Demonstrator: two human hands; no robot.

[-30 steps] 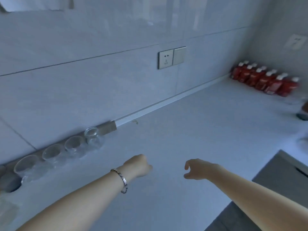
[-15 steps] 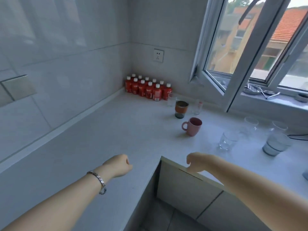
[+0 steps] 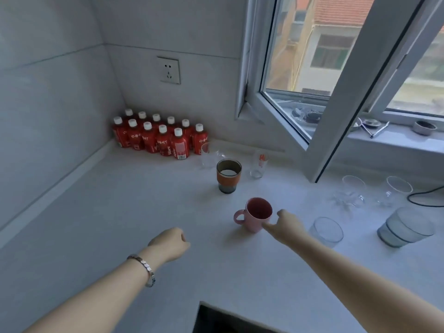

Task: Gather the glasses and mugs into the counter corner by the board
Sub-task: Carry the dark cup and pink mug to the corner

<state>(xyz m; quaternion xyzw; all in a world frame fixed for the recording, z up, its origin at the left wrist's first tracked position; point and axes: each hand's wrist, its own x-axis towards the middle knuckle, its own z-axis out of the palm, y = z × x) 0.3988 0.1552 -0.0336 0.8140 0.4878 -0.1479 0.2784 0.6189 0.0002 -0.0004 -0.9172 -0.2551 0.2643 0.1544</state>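
Observation:
A pink mug (image 3: 257,216) stands mid-counter with its handle to the left. My right hand (image 3: 287,224) is at its right side, thumb near the rim and a finger against the wall, fingers apart. My left hand (image 3: 170,243) hovers over the counter to the left, loosely curled and holding nothing. Behind the mug are an orange-banded cup (image 3: 228,175), a clear glass with red print (image 3: 259,164) and a clear glass (image 3: 208,156) by the bottles. To the right are a low clear glass (image 3: 328,230), a grey tinted glass (image 3: 406,227) and two clear glasses (image 3: 352,191) (image 3: 396,191).
Several red bottles (image 3: 158,138) fill the far counter corner under a wall socket (image 3: 169,70). An open window sash (image 3: 319,150) leans in over the counter. A black cable (image 3: 425,200) lies at far right. The counter's inner edge (image 3: 216,308) drops off near me.
My view swung right from the wall with the row of glasses to the window corner. My right hand has reached forward to the pink mug; my left hand stays curled.

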